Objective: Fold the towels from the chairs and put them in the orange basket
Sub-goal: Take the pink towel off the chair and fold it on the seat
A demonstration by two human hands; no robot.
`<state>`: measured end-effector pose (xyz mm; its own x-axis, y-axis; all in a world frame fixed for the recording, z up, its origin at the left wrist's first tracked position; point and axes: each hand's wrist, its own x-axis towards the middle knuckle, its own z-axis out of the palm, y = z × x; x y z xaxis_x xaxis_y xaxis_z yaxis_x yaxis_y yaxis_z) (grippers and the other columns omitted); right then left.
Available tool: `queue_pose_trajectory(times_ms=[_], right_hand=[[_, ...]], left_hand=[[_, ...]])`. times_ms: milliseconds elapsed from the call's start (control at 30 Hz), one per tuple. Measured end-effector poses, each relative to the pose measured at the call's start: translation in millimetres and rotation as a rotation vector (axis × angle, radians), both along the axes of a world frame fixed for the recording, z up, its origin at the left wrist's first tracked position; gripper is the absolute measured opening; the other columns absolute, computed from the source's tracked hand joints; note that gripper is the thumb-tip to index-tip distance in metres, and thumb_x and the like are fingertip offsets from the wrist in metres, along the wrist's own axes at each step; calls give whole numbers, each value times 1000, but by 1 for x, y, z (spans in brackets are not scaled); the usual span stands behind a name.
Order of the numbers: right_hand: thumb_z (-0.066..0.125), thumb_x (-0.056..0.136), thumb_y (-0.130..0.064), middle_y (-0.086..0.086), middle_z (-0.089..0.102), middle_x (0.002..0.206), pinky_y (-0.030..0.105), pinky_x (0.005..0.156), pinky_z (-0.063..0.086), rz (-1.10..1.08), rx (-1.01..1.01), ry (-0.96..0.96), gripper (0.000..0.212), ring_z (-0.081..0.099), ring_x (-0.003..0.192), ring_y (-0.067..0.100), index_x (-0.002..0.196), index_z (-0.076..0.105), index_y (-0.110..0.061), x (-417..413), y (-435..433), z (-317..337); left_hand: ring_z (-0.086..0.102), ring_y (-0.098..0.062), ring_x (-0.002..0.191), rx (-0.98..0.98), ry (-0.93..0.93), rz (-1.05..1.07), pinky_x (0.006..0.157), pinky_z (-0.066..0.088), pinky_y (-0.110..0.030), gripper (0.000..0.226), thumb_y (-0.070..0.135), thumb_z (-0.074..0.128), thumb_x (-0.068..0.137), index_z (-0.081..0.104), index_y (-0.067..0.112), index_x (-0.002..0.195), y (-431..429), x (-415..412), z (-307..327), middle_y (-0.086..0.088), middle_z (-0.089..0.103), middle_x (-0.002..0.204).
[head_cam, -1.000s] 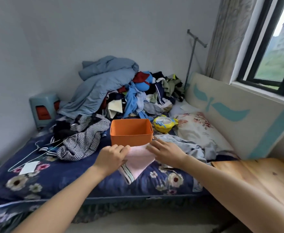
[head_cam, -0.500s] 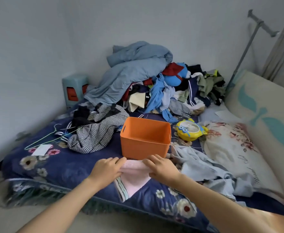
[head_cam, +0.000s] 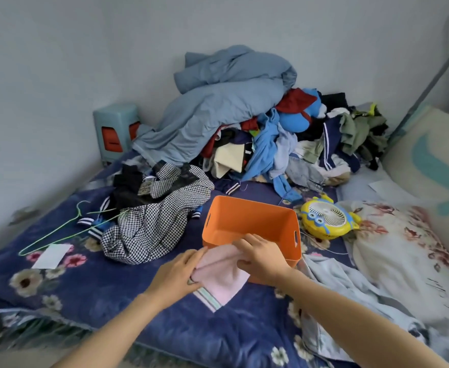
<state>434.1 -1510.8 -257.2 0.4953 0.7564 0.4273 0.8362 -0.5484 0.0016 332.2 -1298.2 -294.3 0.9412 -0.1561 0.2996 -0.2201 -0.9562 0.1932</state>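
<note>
pink towel (head_cam: 224,278) lifted against orange basket (head_cam: 247,207) | between left hand (head_cam: 176,274), right hand (head_cam: 264,258), both gripping it

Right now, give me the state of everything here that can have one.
orange basket: upright, nothing seen inside.
pink towel: partly folded, held in front of the basket.
left hand: grips the towel's left edge.
right hand: grips the towel's right side.
yellow fan: lying on the bed.
checked garment: crumpled, unfolded.
</note>
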Motion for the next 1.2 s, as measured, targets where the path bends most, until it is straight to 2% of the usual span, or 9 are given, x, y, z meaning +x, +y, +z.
queue_pose_trajectory(times_ms=[100,300,533,633,700,833,1000,1100,1200], right_hand=[[42,63,-31,-4,62,74,17,36,39,-17,-24,20,32,61,59,17,93,51,-22,31,1,2],[44,64,-34,-4,64,78,17,43,45,-79,-7,115,42,64,64,15,104,49,-23,91,-18,2],[43,65,-35,-1,64,75,20,40,45,-85,-14,120,43,63,60,17,104,49,-19,183,-28,0],[44,64,-35,-3,64,76,19,41,43,-110,-18,150,41,62,58,15,100,54,-18,218,-29,-6],[47,65,-35,-1,64,77,22,43,45,-129,-24,249,39,63,60,17,97,60,-15,242,-31,-18],[42,74,-41,5,63,97,26,61,42,-220,-14,411,48,61,85,24,107,58,-11,272,-31,-50],[55,88,-28,1,55,117,21,75,39,-373,-16,641,32,52,105,18,117,50,-16,288,-29,-99],[55,88,-26,1,53,116,20,73,37,-469,3,722,31,50,106,18,117,50,-14,301,-24,-133],[63,82,-17,4,54,111,25,71,45,-571,-14,766,33,53,102,23,114,53,-10,308,-13,-166]], left_hand=[[64,-15,72,-114,-12,-46,45,51,-28,71,18,82,58,41,28,116,12,43,-2,6,66,86],[61,-12,60,-27,-25,-182,46,40,-16,33,21,82,58,61,19,83,18,125,17,10,61,67],[53,-10,47,110,-42,-239,42,18,-13,40,23,87,51,49,20,64,11,226,40,11,51,55],[56,-17,59,101,24,-221,49,26,-22,35,20,76,70,41,20,66,9,271,37,8,46,62],[56,-19,81,141,107,-178,54,25,-24,16,25,59,85,51,13,79,6,302,31,3,56,79],[51,-15,93,222,277,-188,61,25,-24,15,26,50,90,56,12,94,-1,348,13,3,58,96],[55,-8,50,386,347,-297,44,34,-15,8,31,62,57,57,25,59,-5,388,-26,11,55,54],[54,-10,48,396,374,-327,43,44,-19,29,25,82,38,64,25,61,-6,415,-65,11,57,54],[60,-16,56,400,371,-337,47,42,-20,40,22,84,33,68,20,70,-7,423,-96,7,64,64]])
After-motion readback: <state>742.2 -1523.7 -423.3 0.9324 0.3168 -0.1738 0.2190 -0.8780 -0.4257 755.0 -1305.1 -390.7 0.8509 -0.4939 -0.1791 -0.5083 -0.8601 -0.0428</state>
